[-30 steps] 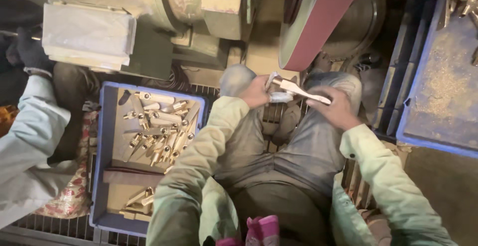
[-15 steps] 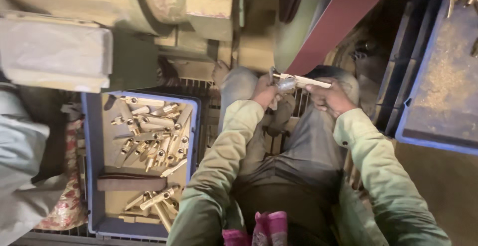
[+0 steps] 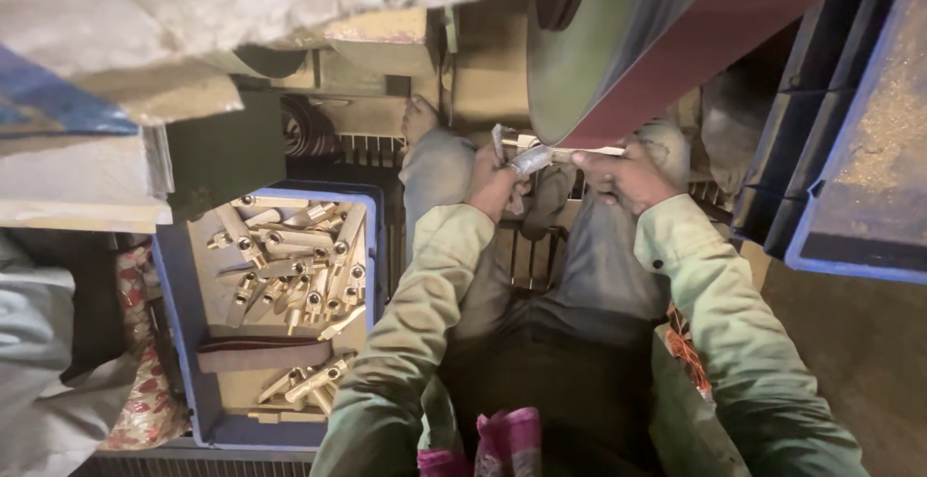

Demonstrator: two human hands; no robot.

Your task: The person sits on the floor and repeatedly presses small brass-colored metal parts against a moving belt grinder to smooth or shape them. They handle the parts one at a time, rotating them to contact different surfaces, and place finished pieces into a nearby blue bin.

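My left hand (image 3: 494,183) and my right hand (image 3: 623,176) both grip one shiny metal tap part (image 3: 529,158), held just under the reddish-brown sanding belt (image 3: 676,47) of a green grinding machine. The left hand holds the part's thick end, the right hand its thin spout end. Both arms are in pale green sleeves, and my knees in grey trousers lie below the hands.
A blue crate (image 3: 174,303) at my left holds several brass-coloured tap parts (image 3: 290,265). Another person's grey sleeve (image 3: 39,361) shows at the far left. A blue tray (image 3: 859,178) stands at the right, and the machine's dusty body fills the top.
My hands have lifted the metal part up to the belt. The view has moved in closer beneath the machine, so the belt wheel now covers more of the top.
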